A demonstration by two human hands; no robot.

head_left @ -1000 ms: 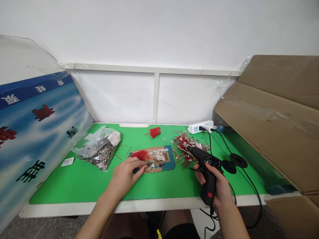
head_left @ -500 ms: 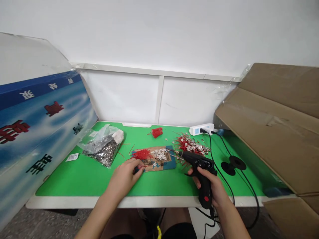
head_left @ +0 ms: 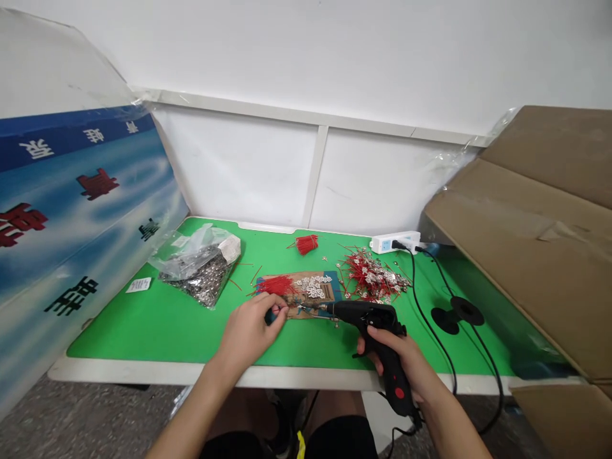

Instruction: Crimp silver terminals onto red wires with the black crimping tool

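My right hand (head_left: 399, 360) is wrapped round the grip of a black soldering gun (head_left: 370, 328) with a red button; its tip points left toward my other hand. My left hand (head_left: 251, 330) is pinched closed at the near left edge of a brown card (head_left: 306, 294) on the green mat (head_left: 157, 325), holding something small that I cannot make out. On the card lie a bunch of red wires (head_left: 276, 285) and small white metal tabs (head_left: 314, 288). The gun's tip nearly meets my left fingertips.
A heap of red wires with metal tabs (head_left: 373, 275) lies right of the card. A clear bag of metal parts (head_left: 201, 271) sits at left, a small red wire bundle (head_left: 306, 243) behind. A white power strip (head_left: 394, 242), black cords, a black stand (head_left: 454, 313), and cardboard (head_left: 540, 229) are at right.
My right hand has swung the gun left, from over the heap of wired tabs to the card, so its tip now sits close to my left fingertips. The left hand stayed put.
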